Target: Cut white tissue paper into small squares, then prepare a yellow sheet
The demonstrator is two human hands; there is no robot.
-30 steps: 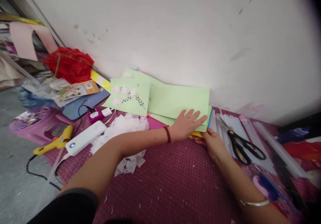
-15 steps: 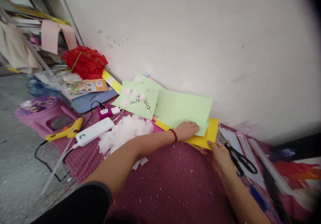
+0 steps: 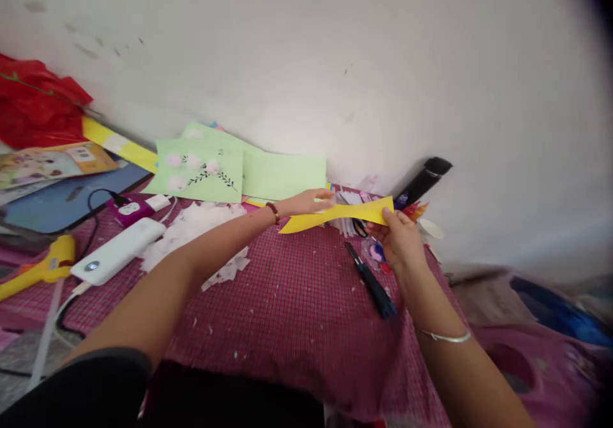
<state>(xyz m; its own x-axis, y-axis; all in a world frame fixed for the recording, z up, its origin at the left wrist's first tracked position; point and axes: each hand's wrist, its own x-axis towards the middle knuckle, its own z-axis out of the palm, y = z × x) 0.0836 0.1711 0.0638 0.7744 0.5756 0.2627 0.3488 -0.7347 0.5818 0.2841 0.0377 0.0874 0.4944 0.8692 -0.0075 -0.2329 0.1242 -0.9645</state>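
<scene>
My right hand (image 3: 400,239) pinches the right end of a yellow sheet of paper (image 3: 342,214), lifted a little above the red checked mat (image 3: 297,300). My left hand (image 3: 311,201) reaches flat across to the sheet's far left edge, fingers stretched out and touching it. Behind it lie light green sheets (image 3: 282,175) against the white wall, one of them a green card with pink blossoms and a black twig (image 3: 201,171).
A blue-handled tool (image 3: 371,281) and scissors lie by my right hand. A black cylinder (image 3: 424,179) leans at the wall. White paper scraps (image 3: 196,230), a white power bank (image 3: 117,252), a yellow glue gun (image 3: 36,268) and red tissue (image 3: 33,105) lie left.
The yellow sheet was drawn out from under the green sheets and lifted off the mat. My view swung to the right, and my left hand left the green stack.
</scene>
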